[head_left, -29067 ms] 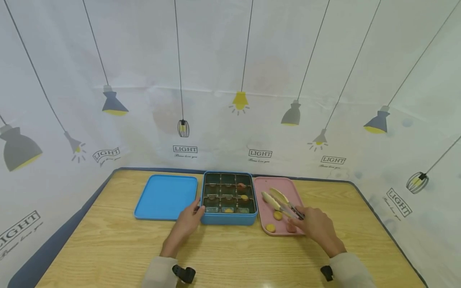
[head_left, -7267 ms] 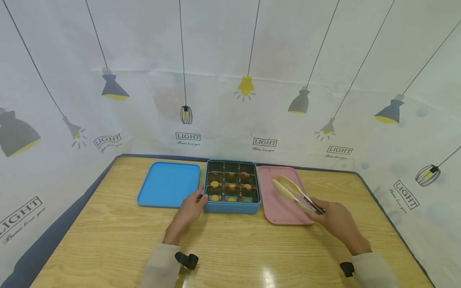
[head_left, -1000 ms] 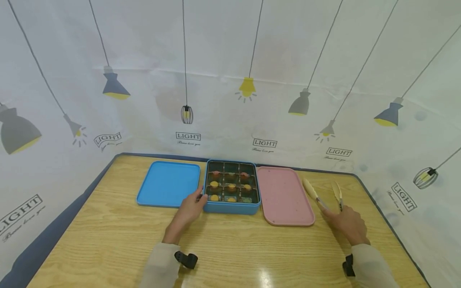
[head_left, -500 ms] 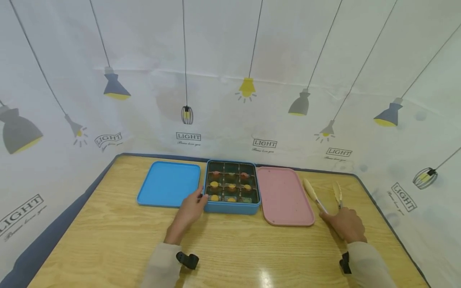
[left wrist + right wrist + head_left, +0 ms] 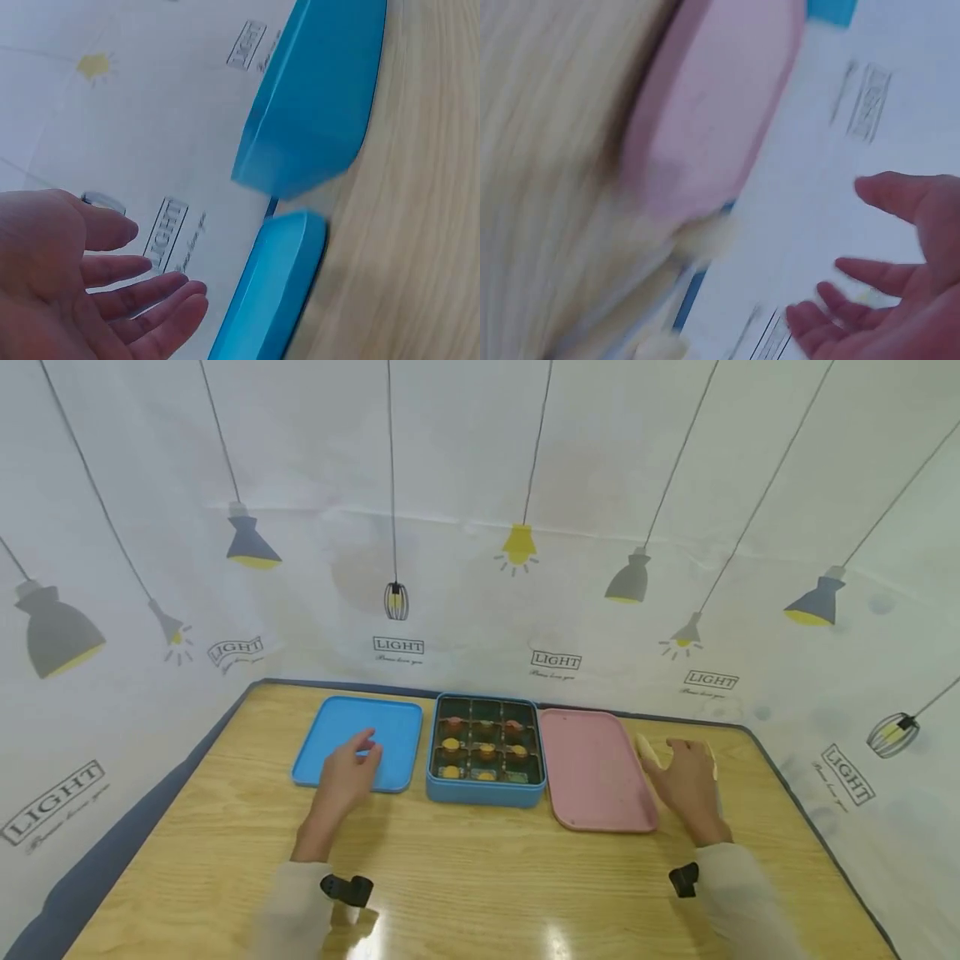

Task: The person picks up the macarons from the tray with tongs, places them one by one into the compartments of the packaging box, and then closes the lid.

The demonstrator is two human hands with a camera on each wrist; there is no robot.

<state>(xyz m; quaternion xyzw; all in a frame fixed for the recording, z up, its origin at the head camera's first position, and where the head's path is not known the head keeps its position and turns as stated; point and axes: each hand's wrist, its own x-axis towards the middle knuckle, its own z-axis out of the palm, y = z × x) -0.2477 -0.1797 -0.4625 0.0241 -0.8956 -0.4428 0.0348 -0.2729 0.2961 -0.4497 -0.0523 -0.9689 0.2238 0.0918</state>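
Note:
My left hand (image 5: 347, 777) hovers over the blue lid (image 5: 386, 722), fingers loosely bent with nothing between them. In the left wrist view the same hand (image 5: 105, 289) appears palm-up and spread, apart from the lid (image 5: 274, 281). My right hand (image 5: 684, 781) is above the tongs (image 5: 646, 748), holding nothing and partly covering them. The right wrist view shows the tongs (image 5: 619, 300) lying on the table, blurred, away from the relaxed fingers. Between the hands stands the blue box (image 5: 486, 793); several of its compartments hold round yellow or reddish pieces (image 5: 451, 744).
A pink tray (image 5: 600, 768) lies flat between the box and the tongs. The wooden table (image 5: 487, 877) extends toward me. Behind it, a lamp-printed cloth (image 5: 465, 568) hangs at the back and sides.
My left hand has left the box's side and moved left over the lid. My right hand has let go of the tongs beside the tray and lifted. Earlier, the tray held pieces; more compartments are filled now.

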